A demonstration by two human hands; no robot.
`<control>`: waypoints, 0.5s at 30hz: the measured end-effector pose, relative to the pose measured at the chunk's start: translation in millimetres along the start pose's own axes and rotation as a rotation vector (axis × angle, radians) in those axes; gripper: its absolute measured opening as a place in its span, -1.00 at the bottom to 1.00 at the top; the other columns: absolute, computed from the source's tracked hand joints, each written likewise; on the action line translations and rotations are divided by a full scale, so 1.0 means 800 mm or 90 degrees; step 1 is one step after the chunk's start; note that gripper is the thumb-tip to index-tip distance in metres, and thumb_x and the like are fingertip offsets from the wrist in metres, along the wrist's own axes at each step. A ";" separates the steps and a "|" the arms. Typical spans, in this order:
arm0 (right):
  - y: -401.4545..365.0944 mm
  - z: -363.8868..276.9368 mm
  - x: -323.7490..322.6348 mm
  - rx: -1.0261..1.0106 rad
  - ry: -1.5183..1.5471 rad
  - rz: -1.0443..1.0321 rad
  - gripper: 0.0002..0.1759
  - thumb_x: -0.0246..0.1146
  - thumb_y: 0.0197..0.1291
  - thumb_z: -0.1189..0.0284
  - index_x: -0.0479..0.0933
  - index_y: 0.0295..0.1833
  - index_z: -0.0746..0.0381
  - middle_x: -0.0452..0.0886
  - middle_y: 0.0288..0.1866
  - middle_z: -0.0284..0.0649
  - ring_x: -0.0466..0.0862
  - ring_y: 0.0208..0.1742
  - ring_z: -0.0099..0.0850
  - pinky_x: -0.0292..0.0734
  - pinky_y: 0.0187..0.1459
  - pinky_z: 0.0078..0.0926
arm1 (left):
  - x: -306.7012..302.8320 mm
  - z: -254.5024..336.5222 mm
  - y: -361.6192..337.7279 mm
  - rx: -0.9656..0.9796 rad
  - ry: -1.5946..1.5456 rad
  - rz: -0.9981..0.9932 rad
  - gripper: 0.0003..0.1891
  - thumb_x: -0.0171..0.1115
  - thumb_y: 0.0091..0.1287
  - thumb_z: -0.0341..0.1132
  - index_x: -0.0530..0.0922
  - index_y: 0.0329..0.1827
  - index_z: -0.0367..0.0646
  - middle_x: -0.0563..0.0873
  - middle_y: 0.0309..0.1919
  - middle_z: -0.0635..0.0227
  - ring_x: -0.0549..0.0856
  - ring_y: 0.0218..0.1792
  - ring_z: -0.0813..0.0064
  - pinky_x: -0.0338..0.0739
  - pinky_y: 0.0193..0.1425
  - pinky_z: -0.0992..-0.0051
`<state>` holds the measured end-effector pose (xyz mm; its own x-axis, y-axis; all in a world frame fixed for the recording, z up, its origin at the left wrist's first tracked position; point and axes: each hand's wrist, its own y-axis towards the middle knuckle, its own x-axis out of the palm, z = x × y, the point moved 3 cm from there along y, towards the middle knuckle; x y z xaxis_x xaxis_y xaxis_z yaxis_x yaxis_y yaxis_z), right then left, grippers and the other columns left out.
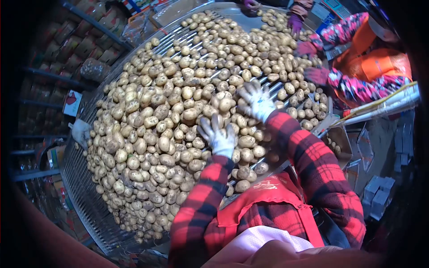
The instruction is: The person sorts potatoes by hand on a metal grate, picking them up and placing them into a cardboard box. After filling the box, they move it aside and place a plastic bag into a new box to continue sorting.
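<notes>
A big heap of potatoes, many smeared with soil, covers a slatted metal table. My left hand, in a white glove with greyish fingertips, lies on the potatoes near the middle with its fingers spread. Farther forward and to the right, my right hand wears a similar glove and also has its fingers apart. It rests over potatoes beside some bare metal bars. Neither hand is closed round a potato.
Across the table at the right, a co-worker in an orange apron has purple-gloved hands by the potatoes. More purple gloves show at the top. A white glove lies at the left edge. Grey boxes stand lower right.
</notes>
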<state>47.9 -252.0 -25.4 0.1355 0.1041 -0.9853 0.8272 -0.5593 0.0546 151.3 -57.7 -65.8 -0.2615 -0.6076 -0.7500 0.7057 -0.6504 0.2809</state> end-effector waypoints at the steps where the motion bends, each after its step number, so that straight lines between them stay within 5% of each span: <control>1: -0.004 0.028 0.000 0.044 -0.015 0.054 -0.29 0.31 0.23 0.04 0.40 0.48 -0.04 0.29 0.58 -0.06 0.20 0.61 0.06 0.16 0.43 0.41 | 0.005 0.025 0.016 0.040 0.038 -0.061 -0.26 0.37 0.29 0.14 0.43 0.53 0.16 0.09 0.60 -0.22 0.00 0.60 -0.39 -0.07 0.61 -0.35; 5: -0.064 0.100 0.016 0.233 0.109 0.173 -0.29 0.29 0.27 0.07 0.37 0.53 -0.07 0.29 0.58 -0.04 0.13 0.64 0.14 0.17 0.44 0.33 | 0.062 0.104 0.042 0.165 0.146 -0.328 -0.26 0.21 0.32 0.28 0.43 0.56 0.29 0.02 0.71 0.13 -0.14 0.60 -0.56 -0.34 0.61 -0.43; 6: -0.089 0.098 0.015 0.233 0.041 0.186 -0.30 0.31 0.27 0.11 0.38 0.52 -0.07 0.31 0.56 -0.02 0.16 0.63 0.10 0.17 0.44 0.32 | 0.060 0.129 0.042 0.137 0.110 -0.392 -0.27 0.24 0.30 0.25 0.46 0.54 0.27 0.07 0.71 0.19 -0.19 0.61 -0.57 -0.38 0.61 -0.45; 8: -0.144 0.064 -0.003 0.218 0.024 0.232 -0.34 0.32 0.27 0.21 0.41 0.49 0.01 0.35 0.52 0.00 0.26 0.57 0.12 0.24 0.45 0.21 | 0.059 0.158 0.014 0.279 0.145 -0.469 -0.32 0.23 0.31 0.21 0.51 0.50 0.25 0.15 0.68 0.18 -0.20 0.61 -0.56 -0.39 0.59 -0.48; 12: -0.256 0.012 0.053 0.201 0.232 0.196 -0.35 0.31 0.18 0.44 0.42 0.43 0.16 0.39 0.41 0.12 0.41 0.41 0.21 0.41 0.37 0.10 | 0.017 0.156 -0.063 0.456 0.215 -0.438 -0.38 0.29 0.22 0.03 0.58 0.42 0.28 0.27 0.62 0.28 0.04 0.62 -0.25 -0.22 0.58 -0.49; 15: -0.272 -0.060 -0.015 0.130 0.228 0.093 -0.23 0.41 0.02 0.35 0.42 0.43 0.13 0.33 0.44 0.18 0.39 0.41 0.29 0.39 0.39 0.18 | -0.030 0.093 -0.119 0.405 0.127 -0.384 -0.35 0.36 0.18 0.02 0.58 0.41 0.27 0.27 0.62 0.29 0.10 0.61 -0.18 -0.15 0.58 -0.45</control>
<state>-107.3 -92.2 -17.6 0.4530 0.2704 -0.8495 0.6658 -0.7363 0.1206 41.2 -14.9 -30.6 -0.3093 -0.0286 -0.9505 -0.0279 -0.9988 0.0392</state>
